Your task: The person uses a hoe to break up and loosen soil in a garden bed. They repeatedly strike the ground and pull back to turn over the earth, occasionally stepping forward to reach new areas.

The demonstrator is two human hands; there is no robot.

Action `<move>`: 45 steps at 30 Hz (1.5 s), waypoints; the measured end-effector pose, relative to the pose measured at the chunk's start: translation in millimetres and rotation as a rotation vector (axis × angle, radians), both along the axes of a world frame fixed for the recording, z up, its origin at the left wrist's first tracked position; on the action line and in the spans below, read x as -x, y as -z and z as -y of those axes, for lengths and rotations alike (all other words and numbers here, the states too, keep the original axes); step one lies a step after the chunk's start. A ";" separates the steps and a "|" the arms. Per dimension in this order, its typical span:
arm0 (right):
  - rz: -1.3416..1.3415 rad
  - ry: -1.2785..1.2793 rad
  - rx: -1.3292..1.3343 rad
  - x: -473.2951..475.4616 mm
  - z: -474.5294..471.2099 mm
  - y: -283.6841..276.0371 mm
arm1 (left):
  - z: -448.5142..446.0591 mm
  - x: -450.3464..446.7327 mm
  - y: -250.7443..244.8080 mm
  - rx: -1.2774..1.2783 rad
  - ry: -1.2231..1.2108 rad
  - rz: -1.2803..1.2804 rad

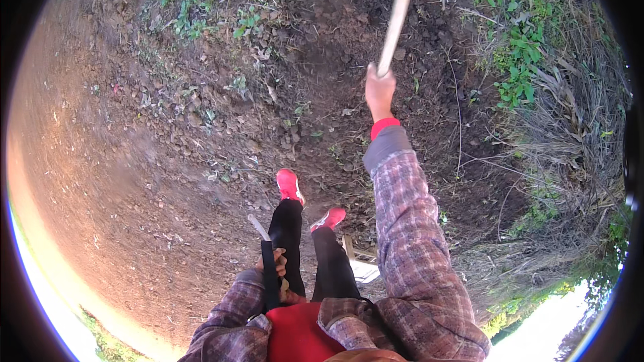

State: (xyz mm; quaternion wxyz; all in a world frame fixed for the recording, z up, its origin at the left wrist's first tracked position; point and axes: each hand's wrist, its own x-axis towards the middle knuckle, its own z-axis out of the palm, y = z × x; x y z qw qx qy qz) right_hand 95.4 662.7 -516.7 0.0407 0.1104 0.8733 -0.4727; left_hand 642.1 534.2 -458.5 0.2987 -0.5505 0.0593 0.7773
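My right hand (381, 88) reaches forward over the soil, closed around the end of a pale wooden tool handle (399, 17). The handle runs up and out at the top edge of the view, so whatever is fixed to its far end is hidden. Close to my waist, my left hand (279, 262) is curled around a pale stick (258, 227), whose tip sticks out ahead of the fingers. A black strap (269, 274) hangs across part of this hand and hides some of the grip.
Bare, crumbly brown soil (166, 171) spreads to the left, with low green weeds (183, 7) farther ahead. Dry stalks and grass (568, 120) line the right side. My red shoes (289, 184) stand on the ground. Behind them lies a wood-framed object (363, 266), partly covered.
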 end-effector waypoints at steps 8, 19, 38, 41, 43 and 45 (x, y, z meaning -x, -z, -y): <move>0.576 -0.264 -0.181 -170.7 -49.6 9.2 | -6.5 6.8 1.6 0.196 0.099 0.077; -0.264 0.043 0.078 42.1 -38.6 -42.0 | -4.7 -30.6 27.4 -0.017 0.021 -0.014; 0.050 -0.051 0.097 -26.0 -98.0 -124.1 | -7.1 140.1 -105.8 0.754 0.430 -0.111; -0.199 0.029 0.191 58.7 -69.4 -100.5 | 2.6 146.3 -82.2 0.653 0.554 -0.067; -0.165 0.113 0.154 90.1 -49.8 -68.3 | 10.2 155.5 -59.9 0.492 0.312 -0.089; -0.102 0.150 0.095 81.8 -32.9 -28.6 | 23.3 161.4 -51.7 0.554 0.463 -0.094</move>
